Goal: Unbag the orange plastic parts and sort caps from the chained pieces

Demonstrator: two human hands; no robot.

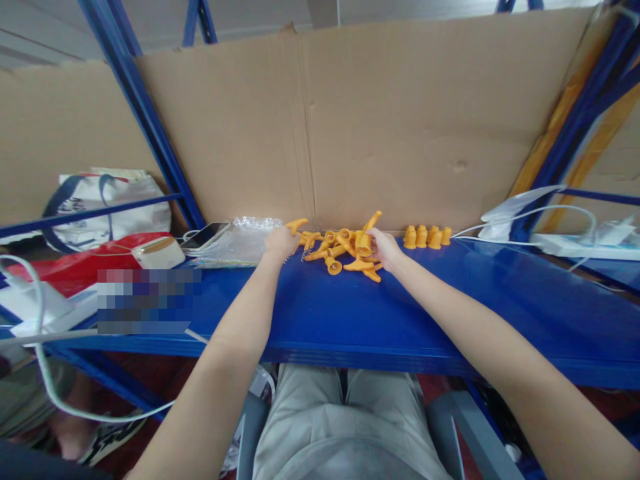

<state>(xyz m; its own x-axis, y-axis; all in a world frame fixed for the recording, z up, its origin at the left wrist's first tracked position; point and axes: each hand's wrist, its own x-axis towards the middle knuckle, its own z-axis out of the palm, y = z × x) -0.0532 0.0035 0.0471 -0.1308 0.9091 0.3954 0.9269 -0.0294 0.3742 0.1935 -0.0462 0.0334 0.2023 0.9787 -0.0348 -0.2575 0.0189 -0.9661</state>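
Several yellow plastic parts lie in a loose pile (334, 265) on the blue tabletop, some cup-shaped with a hollow end, others curved and horn-like. At the pile's left side, my left hand (280, 241) is closed on a curved yellow plastic piece (298, 225); small dark chain links hang close by. My right hand (384, 248) is at the pile's right side, its fingers closed around a yellow plastic piece (373, 221) that points up. A cup-shaped yellow part (363, 245) sits right beside those fingers. The fingertips of both hands are partly hidden.
Several yellow cups (421, 237) stand in a row to the right. Clear plastic bags (235, 247) and a phone (207, 235) lie left. Cardboard (380, 120) walls the back of the blue table (340, 320). White cables and power strips (590, 245) sit at both sides; another person's leg shows lower left.
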